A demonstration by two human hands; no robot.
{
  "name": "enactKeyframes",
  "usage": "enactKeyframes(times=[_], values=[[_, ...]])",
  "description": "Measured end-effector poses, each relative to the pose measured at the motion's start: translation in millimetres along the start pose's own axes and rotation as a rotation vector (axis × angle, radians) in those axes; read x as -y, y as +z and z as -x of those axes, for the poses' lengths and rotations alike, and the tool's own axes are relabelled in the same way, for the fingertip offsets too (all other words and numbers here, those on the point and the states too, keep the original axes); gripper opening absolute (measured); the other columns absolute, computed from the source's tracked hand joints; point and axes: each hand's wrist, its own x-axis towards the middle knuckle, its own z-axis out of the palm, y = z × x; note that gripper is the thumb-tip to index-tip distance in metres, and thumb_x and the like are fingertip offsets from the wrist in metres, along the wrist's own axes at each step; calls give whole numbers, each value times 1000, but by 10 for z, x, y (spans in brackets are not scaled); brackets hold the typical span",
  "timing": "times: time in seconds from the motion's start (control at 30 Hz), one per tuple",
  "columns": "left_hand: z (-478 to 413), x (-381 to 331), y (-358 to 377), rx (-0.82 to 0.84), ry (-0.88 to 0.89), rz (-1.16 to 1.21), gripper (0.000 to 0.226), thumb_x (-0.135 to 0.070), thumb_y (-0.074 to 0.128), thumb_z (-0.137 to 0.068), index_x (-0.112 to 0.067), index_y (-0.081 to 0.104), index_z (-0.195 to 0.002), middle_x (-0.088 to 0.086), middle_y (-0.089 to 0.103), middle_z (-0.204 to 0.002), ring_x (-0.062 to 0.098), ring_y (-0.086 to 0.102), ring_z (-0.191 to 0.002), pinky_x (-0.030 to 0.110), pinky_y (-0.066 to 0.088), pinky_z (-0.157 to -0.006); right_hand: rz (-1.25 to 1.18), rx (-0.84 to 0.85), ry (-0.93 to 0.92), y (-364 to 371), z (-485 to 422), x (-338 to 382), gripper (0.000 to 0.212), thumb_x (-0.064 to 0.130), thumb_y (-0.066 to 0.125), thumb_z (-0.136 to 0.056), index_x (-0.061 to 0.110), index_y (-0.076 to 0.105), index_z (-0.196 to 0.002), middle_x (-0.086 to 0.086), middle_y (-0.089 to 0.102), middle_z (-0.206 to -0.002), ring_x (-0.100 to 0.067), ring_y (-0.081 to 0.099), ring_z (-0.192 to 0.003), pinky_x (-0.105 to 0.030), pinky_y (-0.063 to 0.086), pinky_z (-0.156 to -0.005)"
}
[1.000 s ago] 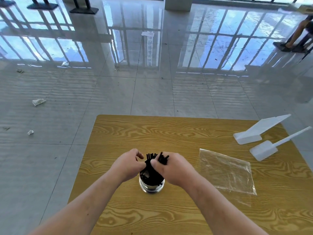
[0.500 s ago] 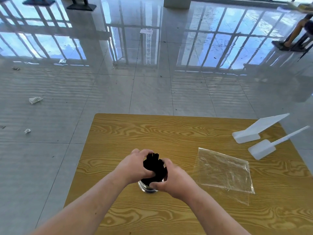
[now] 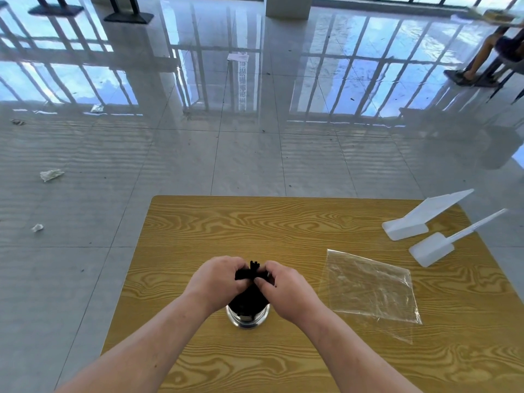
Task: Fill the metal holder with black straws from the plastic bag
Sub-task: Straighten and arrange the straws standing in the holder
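Black straws (image 3: 249, 296) stand bunched in metal holder (image 3: 247, 319) at table (image 3: 283, 222) centre-front, long axis upright, tips up. Left hand (image 3: 218, 279) & right hand (image 3: 283, 290) both squeeze bundle's top together. Plastic bag (image 3: 368, 287) flat, to the right.

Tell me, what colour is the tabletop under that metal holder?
Yellowish-brown with wavy wood grain, on the tabletop around the metal holder; the head view shows it.

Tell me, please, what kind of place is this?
Probably a large indoor hall or canteen: a glossy tiled floor reflecting tall barred windows, a wooden table, and black table bases farther back.
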Motion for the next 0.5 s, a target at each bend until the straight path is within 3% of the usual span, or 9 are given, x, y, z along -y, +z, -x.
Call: enactKeyframes(times=[0.1, 0.2, 0.3, 0.5], values=[[15, -19, -23, -8, 9, -7, 9, -40, 68, -90, -32, 71, -88, -13, 71, -85, 5, 66, -80, 35, 59, -72, 2, -5, -3, -1, -24, -14, 20, 38, 61, -105, 37, 70, -123, 14, 73, -91, -4, 67, -81, -31, 60, -73], [21, -49, -48, -36, 17, -16, 16, -42, 69, -90, -32, 66, -79, -13, 68, -82, 5, 63, -76, 27, 51, -64, -8, -7, 5, 4, -53, -34, 21, 38, 62, -104, 38, 69, -124, 15, 71, -87, -2, 66, -77, -27, 58, -69], [27, -92, -102, -53, 36, -29, 12, -45, 70, -90, -33, 72, -87, -16, 69, -85, 4, 64, -79, 24, 52, -65, 0, -21, 10, 16, -72, -47, 23, 38, 63, -102, 40, 67, -124, 14, 69, -80, 1, 62, -66, -21, 48, -59], [-13, -231, -309, -71, 77, -78, 14, -47, 74, -89, -34, 76, -87, -17, 71, -82, 2, 65, -79, 20, 50, -66, -9, -11, 32, 15, -80, -42, 20, 37, 64, -100, 39, 66, -119, 13, 71, -87, -3, 63, -72, -24, 49, -62]])
